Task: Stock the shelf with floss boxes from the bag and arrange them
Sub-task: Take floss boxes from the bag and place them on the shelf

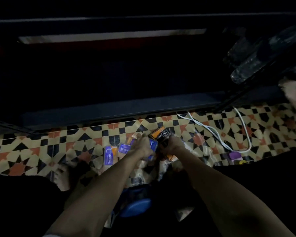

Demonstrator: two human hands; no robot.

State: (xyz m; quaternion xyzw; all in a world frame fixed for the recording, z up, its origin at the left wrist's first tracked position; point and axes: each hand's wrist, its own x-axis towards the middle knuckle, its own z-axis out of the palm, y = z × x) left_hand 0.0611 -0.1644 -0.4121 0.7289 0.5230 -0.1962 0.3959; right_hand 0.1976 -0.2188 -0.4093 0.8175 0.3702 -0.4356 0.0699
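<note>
Several floss boxes lie on the patterned tile floor in front of a dark low shelf [109,110]. My left hand [143,147] grips a blue box marked "Rou" [153,145]. My right hand [172,146] holds a black and orange "Charcoal" box [161,133]. Two blue "Smooth" boxes [109,157] [124,148] lie flat to the left of my hands. A clear plastic bag [186,151] is spread on the floor under and to the right of my hands; it is hard to make out in the dim light.
A white cable [217,134] snakes over the tiles at the right. A small purple item [234,155] lies near it. A blue pouch [135,207] sits between my forearms. A bare foot [63,177] shows at the lower left. Dark objects sit at the upper right.
</note>
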